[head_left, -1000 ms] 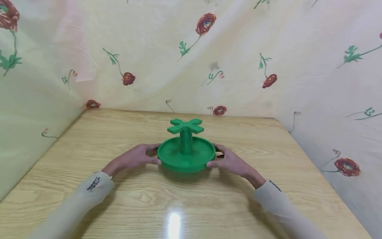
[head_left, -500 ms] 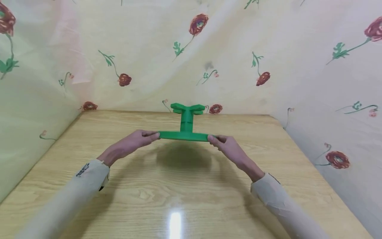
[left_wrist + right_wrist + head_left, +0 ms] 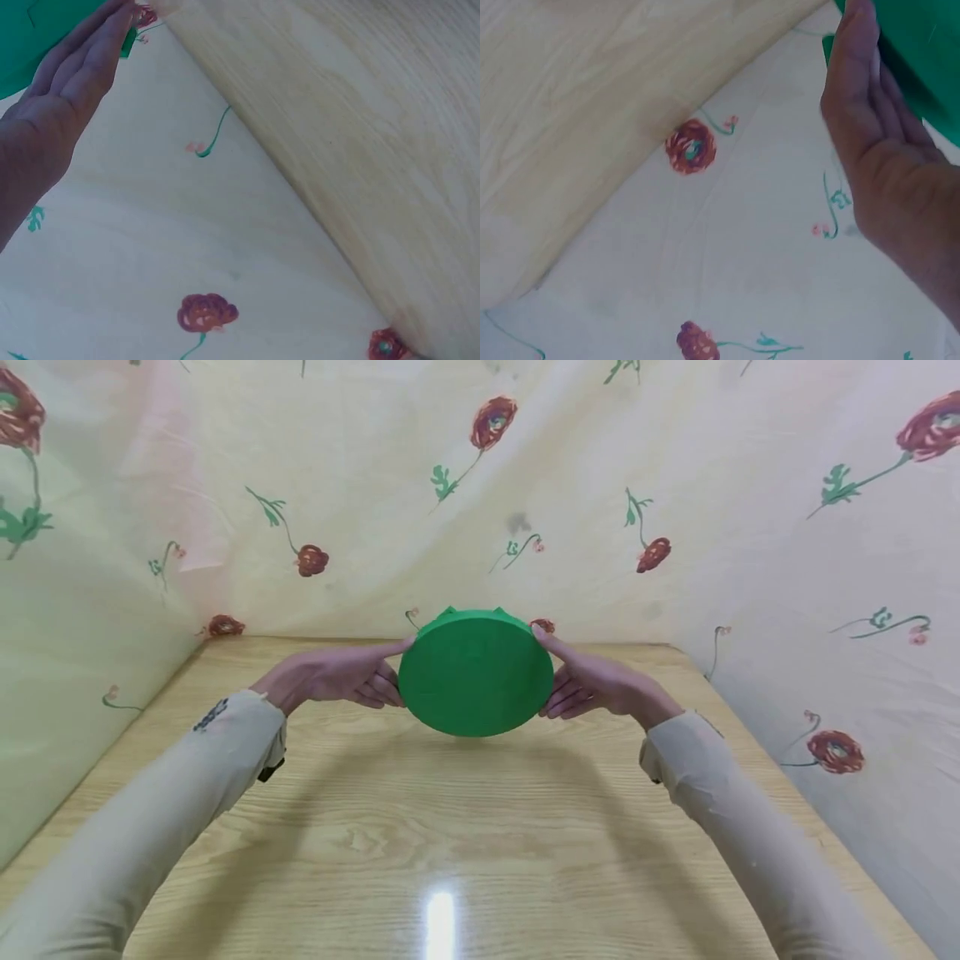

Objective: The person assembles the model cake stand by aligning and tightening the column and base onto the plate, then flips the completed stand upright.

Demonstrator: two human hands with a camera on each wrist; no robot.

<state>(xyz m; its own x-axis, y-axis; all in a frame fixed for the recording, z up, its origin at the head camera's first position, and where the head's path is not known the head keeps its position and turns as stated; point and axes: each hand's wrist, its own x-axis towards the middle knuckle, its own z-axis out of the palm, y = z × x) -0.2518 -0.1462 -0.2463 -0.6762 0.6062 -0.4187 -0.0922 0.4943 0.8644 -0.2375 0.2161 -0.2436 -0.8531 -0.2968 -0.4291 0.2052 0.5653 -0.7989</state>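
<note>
A green round tray (image 3: 476, 677) is held up above the table, tilted so that its flat underside faces me in the head view. Two tips of its cross-shaped top (image 3: 448, 610) peek over the upper rim; the central post is hidden behind the disc. My left hand (image 3: 348, 675) grips the left edge, thumb high on the rim and the other fingers lower down. On the opposite edge, my right hand (image 3: 596, 683) holds it in much the same way. Each wrist view shows only part of the tray, by the left hand (image 3: 71, 90) and the right hand (image 3: 877, 135).
Below lies a wood-grain table (image 3: 450, 827) with a bright light reflection near its front. Cloth with a flower print (image 3: 375, 485) hangs behind the table and along both sides.
The green tray has risen from low over the table and tipped over from showing its inside, through edge-on, to showing its underside. Both hands have turned with it, keeping hold.
</note>
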